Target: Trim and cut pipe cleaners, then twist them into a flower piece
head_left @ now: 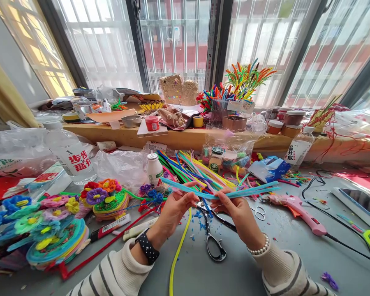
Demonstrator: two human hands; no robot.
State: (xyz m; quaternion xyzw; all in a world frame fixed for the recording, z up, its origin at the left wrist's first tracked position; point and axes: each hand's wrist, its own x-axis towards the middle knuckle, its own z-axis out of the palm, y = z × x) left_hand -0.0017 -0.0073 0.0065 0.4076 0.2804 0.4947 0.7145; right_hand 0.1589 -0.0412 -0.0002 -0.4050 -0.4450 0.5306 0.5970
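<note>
- Sky-blue, fuzzy, thin craft strips (254,191), several in a loose bundle, are held up above the grey table (246,271), running across both hands, ends fanned apart.
- The person's left hand (177,203) has thumb and forefinger closed on the bundle; the right hand (234,207) pinches it too, thumb on top.
- To do this well, I'd judge: grip lightly, keep the strips parallel and even up their ends without crushing the fuzz.
- Large black-handled metal scissors (207,228) lie open below, close to a long yellow fuzzy strip (179,250); both could snag low-hanging ends.
- Beyond, a heap of multicoloured fuzzy strips (185,164) crowds the reach; a pink glue gun (305,214) with a black cord lies to the right.
</note>
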